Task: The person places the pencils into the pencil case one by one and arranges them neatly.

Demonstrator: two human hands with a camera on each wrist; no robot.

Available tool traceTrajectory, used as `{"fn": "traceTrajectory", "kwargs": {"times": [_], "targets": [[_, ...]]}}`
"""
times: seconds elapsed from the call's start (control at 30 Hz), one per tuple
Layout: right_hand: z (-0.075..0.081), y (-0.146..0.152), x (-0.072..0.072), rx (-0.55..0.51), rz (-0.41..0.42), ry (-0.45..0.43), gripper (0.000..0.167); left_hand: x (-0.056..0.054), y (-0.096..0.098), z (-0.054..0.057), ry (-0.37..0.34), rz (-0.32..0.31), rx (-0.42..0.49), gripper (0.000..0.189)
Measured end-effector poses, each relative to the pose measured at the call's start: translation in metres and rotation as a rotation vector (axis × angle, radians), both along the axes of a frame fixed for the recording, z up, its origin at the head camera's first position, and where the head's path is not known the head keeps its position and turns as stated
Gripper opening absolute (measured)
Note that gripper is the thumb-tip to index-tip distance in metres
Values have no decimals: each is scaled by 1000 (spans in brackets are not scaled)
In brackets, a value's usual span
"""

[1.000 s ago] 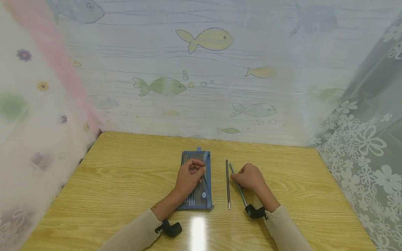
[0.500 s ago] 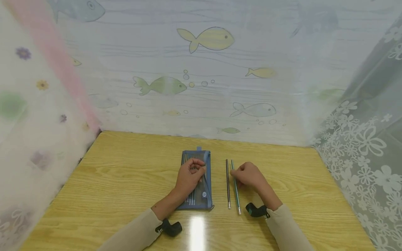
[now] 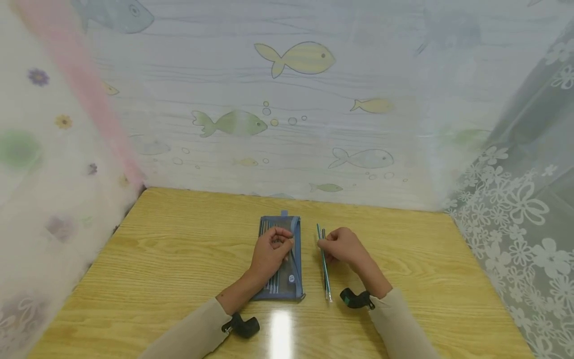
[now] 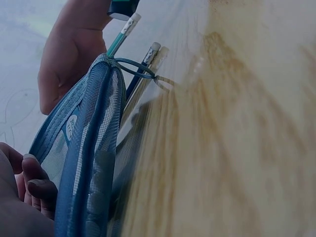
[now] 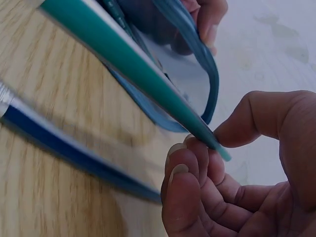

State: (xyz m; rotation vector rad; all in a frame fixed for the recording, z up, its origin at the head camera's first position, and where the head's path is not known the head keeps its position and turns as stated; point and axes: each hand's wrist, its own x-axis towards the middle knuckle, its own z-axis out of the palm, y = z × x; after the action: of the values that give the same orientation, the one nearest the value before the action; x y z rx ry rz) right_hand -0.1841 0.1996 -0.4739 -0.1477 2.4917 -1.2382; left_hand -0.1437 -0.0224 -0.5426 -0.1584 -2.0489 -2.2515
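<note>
A blue mesh pencil case (image 3: 291, 267) lies on the table with several pencils inside. My left hand (image 3: 267, 255) rests over it and pinches the zipped edge of its opening, which stands raised in the left wrist view. To the right of the case, my right hand (image 3: 349, 248) pinches a green pencil (image 5: 133, 69) between thumb and fingers, eraser end toward me. A dark blue pencil (image 5: 74, 150) lies on the table beneath it, partly hidden by the green pencil from the head.
The wood-grain table (image 3: 179, 239) meets a fish-patterned curtain (image 3: 291, 124) at its back edge. A flower-patterned sheet (image 3: 58, 164) hangs at the left and a lace curtain (image 3: 515, 214) at the right. Black wrist mounts (image 3: 244, 326) sit near both sleeves.
My right hand has moved left with the green pencil, from beside the dark blue pencil to above it. The pencil has swung nearer to upright in the head view. My left hand stays put.
</note>
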Motion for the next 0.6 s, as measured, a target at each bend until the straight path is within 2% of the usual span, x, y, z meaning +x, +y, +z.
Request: {"fn": "traceTrajectory", "kwargs": {"times": [0.23,0.6], "targets": [[0,-12,-3,-40,33,-14,26,-1,1,-2,-3,4,-8,11],[-4,-29,-12,-26,54,-42,27,-2,1,-1,-3,9,-2,12]]}}
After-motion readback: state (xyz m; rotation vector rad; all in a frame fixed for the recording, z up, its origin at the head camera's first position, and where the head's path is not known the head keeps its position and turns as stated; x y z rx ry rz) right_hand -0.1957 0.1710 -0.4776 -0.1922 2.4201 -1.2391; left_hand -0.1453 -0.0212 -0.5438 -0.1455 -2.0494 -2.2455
